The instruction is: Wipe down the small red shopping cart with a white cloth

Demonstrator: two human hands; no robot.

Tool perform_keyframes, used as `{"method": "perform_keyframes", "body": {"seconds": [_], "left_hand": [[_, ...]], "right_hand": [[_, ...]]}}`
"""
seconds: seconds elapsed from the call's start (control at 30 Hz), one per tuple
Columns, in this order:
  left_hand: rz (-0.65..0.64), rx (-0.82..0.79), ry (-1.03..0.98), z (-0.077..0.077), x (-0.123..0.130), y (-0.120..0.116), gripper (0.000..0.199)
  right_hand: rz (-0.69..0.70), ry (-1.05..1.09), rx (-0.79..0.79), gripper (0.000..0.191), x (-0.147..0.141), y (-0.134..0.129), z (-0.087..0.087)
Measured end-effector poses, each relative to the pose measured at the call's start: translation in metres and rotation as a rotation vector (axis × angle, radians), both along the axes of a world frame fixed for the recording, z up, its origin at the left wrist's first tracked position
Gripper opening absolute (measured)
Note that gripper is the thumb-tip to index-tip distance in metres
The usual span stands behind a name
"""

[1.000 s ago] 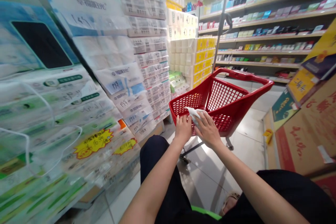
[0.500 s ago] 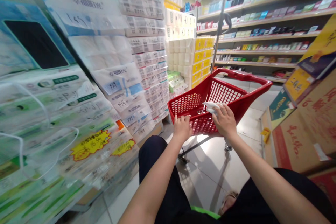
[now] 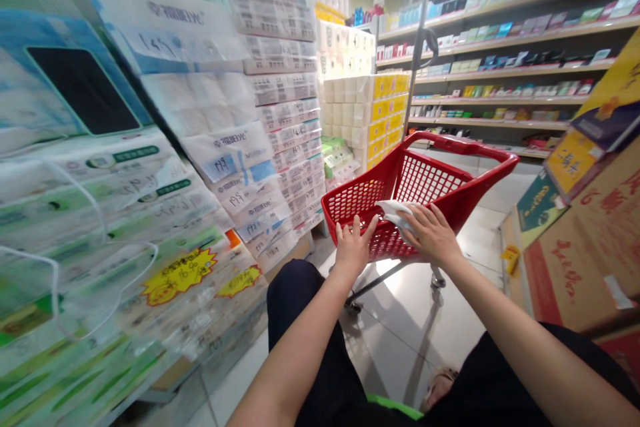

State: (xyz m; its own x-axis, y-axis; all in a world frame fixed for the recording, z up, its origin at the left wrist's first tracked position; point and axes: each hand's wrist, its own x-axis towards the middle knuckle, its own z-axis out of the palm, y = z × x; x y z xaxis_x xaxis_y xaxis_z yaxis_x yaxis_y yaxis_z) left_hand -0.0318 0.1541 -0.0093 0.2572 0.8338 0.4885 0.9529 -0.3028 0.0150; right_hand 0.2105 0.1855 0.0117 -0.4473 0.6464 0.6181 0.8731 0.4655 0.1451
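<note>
A red plastic shopping cart (image 3: 440, 177) with grid walls stands in front of my knees. My right hand (image 3: 431, 235) holds a folded white tissue (image 3: 397, 208) at the cart's near side, its fingers bent over the tissue. Close by on the left, my left hand (image 3: 353, 247) is open at the near rim, fingers spread and pointing up; whether it touches the rim I cannot tell. The palm sides of both hands are hidden.
Stacked tissue packs (image 3: 295, 133) rise on the left, with a phone (image 3: 83, 90) and a white cable (image 3: 97, 203) on the nearest pile. Cardboard boxes (image 3: 575, 260) stand at the right. Stocked shelves (image 3: 500, 70) line the back.
My left hand has lifted its fingers and spread them from the rim. My right hand has moved the tissue a little left, toward my left hand.
</note>
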Motion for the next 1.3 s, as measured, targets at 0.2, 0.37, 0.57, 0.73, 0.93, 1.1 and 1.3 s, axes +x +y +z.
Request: {"method": "perform_keyframes", "body": {"seconds": [0.2, 0.37, 0.57, 0.73, 0.93, 1.1, 1.3], "left_hand": [[-0.004, -0.009, -0.013, 0.001, 0.004, -0.002, 0.075], [0.015, -0.028, -0.055, 0.002, 0.003, 0.003, 0.058], [0.116, -0.117, -0.027, 0.013, 0.003, 0.011, 0.06], [0.006, -0.078, -0.027, 0.015, 0.017, 0.009, 0.081], [-0.024, -0.049, -0.017, 0.013, 0.001, 0.007, 0.072], [-0.011, -0.045, -0.025, 0.014, 0.019, 0.012, 0.062], [-0.016, 0.046, -0.008, 0.006, 0.048, 0.01, 0.071]], "right_hand": [[-0.17, 0.11, 0.03, 0.05, 0.023, 0.015, 0.001], [-0.197, 0.181, 0.053, 0.044, -0.005, 0.01, 0.003], [-0.121, 0.118, -0.002, 0.046, -0.028, -0.009, 0.008], [-0.043, 0.037, -0.001, 0.059, -0.027, -0.02, 0.009], [-0.139, 0.008, 0.053, 0.056, 0.034, -0.021, 0.025], [-0.211, 0.078, 0.069, 0.051, 0.034, -0.022, 0.027], [-0.131, 0.061, 0.042, 0.05, -0.032, -0.036, 0.023]]}}
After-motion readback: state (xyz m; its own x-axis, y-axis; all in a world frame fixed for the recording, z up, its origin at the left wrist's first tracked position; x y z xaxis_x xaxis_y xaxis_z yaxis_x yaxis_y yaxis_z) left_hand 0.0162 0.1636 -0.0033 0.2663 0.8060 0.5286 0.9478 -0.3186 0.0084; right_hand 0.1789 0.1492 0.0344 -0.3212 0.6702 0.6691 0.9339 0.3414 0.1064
